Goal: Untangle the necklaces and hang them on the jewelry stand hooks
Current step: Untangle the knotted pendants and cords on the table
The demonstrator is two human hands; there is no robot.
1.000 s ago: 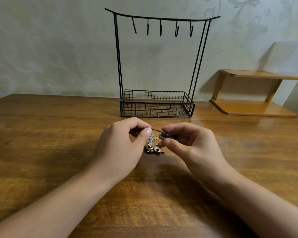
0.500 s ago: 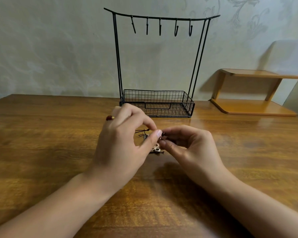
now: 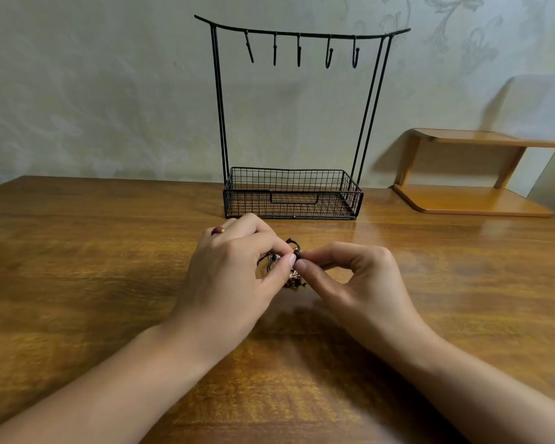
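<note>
Two hands, the left hand [image 3: 234,270] and the right hand [image 3: 356,277], are over one counter [image 3: 77,251]. One jewelry stand [image 3: 292,123] carries five hooks [image 3: 298,52] and one wire basket [image 3: 292,200]. One tangle of necklaces [image 3: 293,277] sits between the hands; the strands cannot be counted. One wooden shelf [image 3: 468,200] has two tiers.

A single wide-angle view from the person's head looks forward and down across the brown wooden table [image 3: 77,283]. It sits close above both forearms, which enter from 7 and 5 o'clock. The black wire jewelry stand with hooks [image 3: 293,123] stands farther off at 12 o'clock, against the pale patterned wall [image 3: 93,91].
</note>
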